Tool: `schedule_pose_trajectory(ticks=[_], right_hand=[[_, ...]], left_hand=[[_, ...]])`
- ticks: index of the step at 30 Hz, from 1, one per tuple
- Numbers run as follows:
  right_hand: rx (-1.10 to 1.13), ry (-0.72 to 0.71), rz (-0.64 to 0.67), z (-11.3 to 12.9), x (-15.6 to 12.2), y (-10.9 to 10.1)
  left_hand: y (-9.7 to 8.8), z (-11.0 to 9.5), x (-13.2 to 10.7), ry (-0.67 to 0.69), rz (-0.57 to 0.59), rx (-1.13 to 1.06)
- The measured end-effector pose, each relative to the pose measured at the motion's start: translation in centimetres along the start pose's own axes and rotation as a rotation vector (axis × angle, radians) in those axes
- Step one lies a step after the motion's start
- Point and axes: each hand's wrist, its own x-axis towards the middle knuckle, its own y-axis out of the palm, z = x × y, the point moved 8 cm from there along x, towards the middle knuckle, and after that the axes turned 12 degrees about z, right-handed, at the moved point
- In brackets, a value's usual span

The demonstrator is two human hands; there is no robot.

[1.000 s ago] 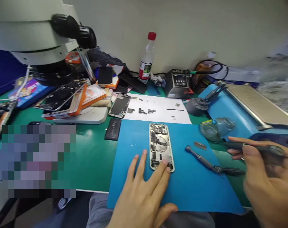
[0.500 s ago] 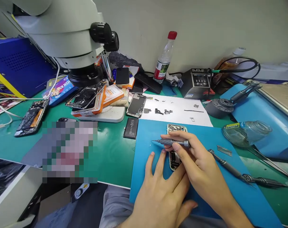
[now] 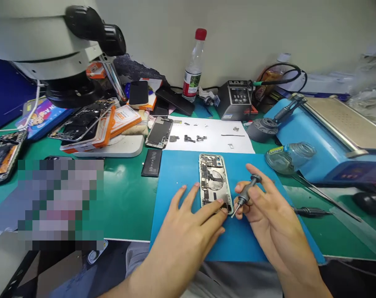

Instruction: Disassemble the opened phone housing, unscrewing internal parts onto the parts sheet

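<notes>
On the blue mat lies an opened phone housing with its inner parts bare. My left hand is spread flat, two fingertips resting on the housing's lower end and the others on the mat. My right hand is closed round a small grey precision screwdriver. The driver slants, its tip pointing down and left beside the housing's lower right corner; whether it touches anything I cannot tell. A phone screen and a black battery lie to the left behind the mat.
White paper behind the mat carries several small phone parts. A microscope overhangs boxes and phones at left. A glass jar, tweezers, another screwdriver and a soldering station stand or lie to the right.
My right hand has moved right and down off the housing, turning the screwdriver from level to tip-down. The housing shows more fully. The camera view has shifted right.
</notes>
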Motion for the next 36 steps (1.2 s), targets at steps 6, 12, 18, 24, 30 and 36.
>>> schedule_pose_trajectory(ticks=[6, 12, 18, 24, 30, 36], right_hand=[[-0.028, -0.031, 0.050, -0.9, -1.1, 0.1], [-0.042, -0.024, 0.136, -1.3, -0.8, 0.6], [-0.074, -0.050, 0.134, -1.2, -0.8, 0.7], [-0.105, -0.069, 0.124, -1.4, -0.9, 0.6], [-0.102, -0.071, 0.127, -1.6, -1.0, 0.5], [-0.121, -0.066, 0.116, -1.6, -1.0, 0.4]], left_hand=[[0.2, 0.3, 0.0, 0.042, 0.013, -0.036], [0.2, 0.2, 0.0, 0.035, 0.078, -0.056], [0.2, 0.4, -0.2, 0.027, 0.141, -0.072], [0.1, 0.2, -0.3, 0.035, 0.124, -0.048], [0.1, 0.1, -0.2, 0.028, 0.112, -0.043], [0.0, 0.1, -0.3, 0.031, 0.114, -0.041]])
